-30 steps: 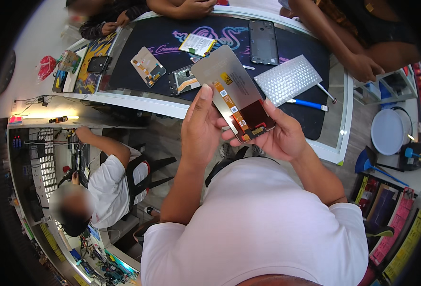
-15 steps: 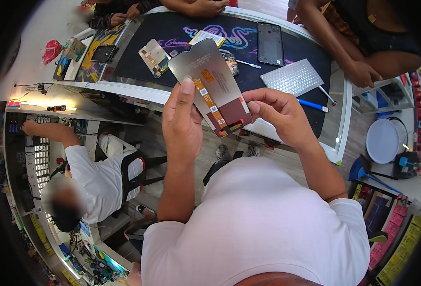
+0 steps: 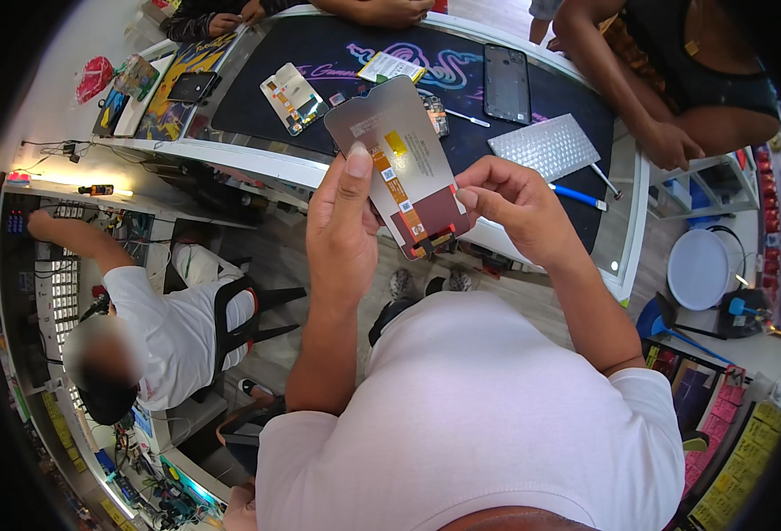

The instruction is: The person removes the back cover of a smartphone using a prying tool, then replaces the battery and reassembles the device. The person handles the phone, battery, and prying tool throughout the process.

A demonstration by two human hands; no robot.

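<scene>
A phone display panel [image 3: 421,164] is held up in front of me, its silvery back toward me, with an orange flex cable and a dark red lower band. My left hand [image 3: 344,208] is closed round its left edge, the thumb lying on the back. At the lower right edge, my right hand [image 3: 516,203] pinches the panel between thumb and fingers, near a small red tab. Behind the panel on the dark mat [image 3: 267,66] lie another display panel [image 3: 293,99], a yellow-and-white battery [image 3: 392,67] and a partly covered opened phone [image 3: 436,115].
A black phone back cover [image 3: 506,84], a bubble-wrap sheet [image 3: 545,148], a blue-handled tool [image 3: 579,196] and a thin screwdriver [image 3: 467,118] lie on the mat. Other people's arms rest along the far edge. A person in white [image 3: 178,327] sits at a cluttered bench on the left.
The display panel has shifted slightly right and its tilt has changed a little, both hands still on it. The whole view has turned slightly.
</scene>
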